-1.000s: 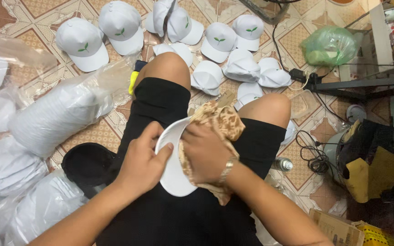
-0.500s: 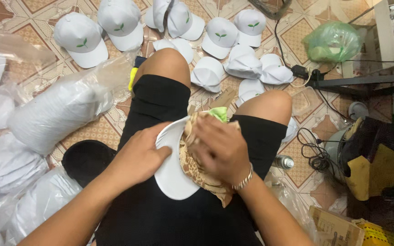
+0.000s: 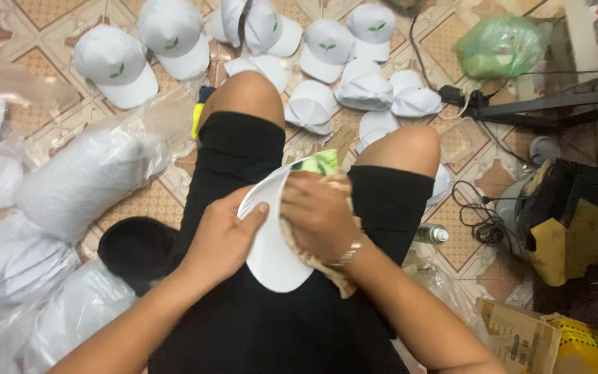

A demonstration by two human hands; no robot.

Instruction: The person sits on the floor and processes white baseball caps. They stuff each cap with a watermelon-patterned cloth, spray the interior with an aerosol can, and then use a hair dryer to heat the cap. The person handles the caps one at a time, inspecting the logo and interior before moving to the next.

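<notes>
My left hand (image 3: 223,239) grips the brim of a white cap (image 3: 271,256) that rests on my lap. Over the cap's crown my right hand (image 3: 321,216) presses a tan patterned cloth (image 3: 309,257) with a green patch at its top. A gold bracelet sits on my right wrist. My knees in black shorts point away from me, toward the floor ahead.
Several white caps (image 3: 115,66) with a small green leaf mark lie on the patterned tile floor ahead. Clear plastic bags of stacked caps (image 3: 84,176) lie at the left. A green plastic bag (image 3: 500,45), black cables (image 3: 482,221), a small bottle (image 3: 432,234) and a cardboard box (image 3: 520,339) lie at the right.
My right hand with the cloth has moved across the cap's crown, and the green patch of the cloth has come into view at the top. My left hand keeps hold of the brim.
</notes>
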